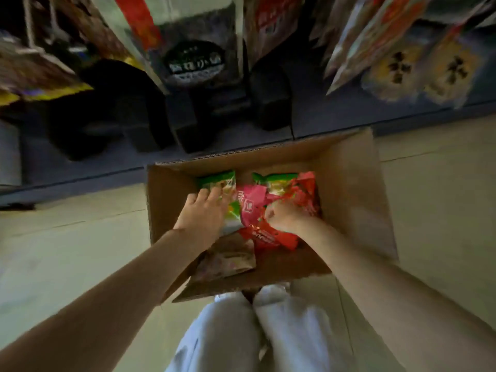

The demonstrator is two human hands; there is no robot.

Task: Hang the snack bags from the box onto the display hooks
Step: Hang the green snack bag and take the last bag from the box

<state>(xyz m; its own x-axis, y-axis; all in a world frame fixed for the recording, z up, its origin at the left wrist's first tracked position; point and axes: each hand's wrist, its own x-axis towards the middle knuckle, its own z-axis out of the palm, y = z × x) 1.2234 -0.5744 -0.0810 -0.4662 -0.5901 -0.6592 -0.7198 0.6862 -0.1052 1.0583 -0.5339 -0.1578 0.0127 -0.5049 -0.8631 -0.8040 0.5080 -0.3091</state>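
The box point(349, 183) is brown. Past the left hand's fingers point(212, 194) lies a green bag point(217, 181). A pink bag point(251, 204) sits between both hands. By the right hand's curled fingers point(276, 213) are shiny red bags point(306, 191). The trousers point(241, 331) are pale grey.

Cardboard box point(349, 183) on floor point(67, 251), frame centre, holding snack bags point(252, 202); both hands inside it. Hanging bags point(397, 49) across top; person's legs point(241, 331) at bottom centre.

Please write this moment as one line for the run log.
stage: picking from box | left hand: flat on green bag | right hand: fingers curled on red bag | hung: none yet
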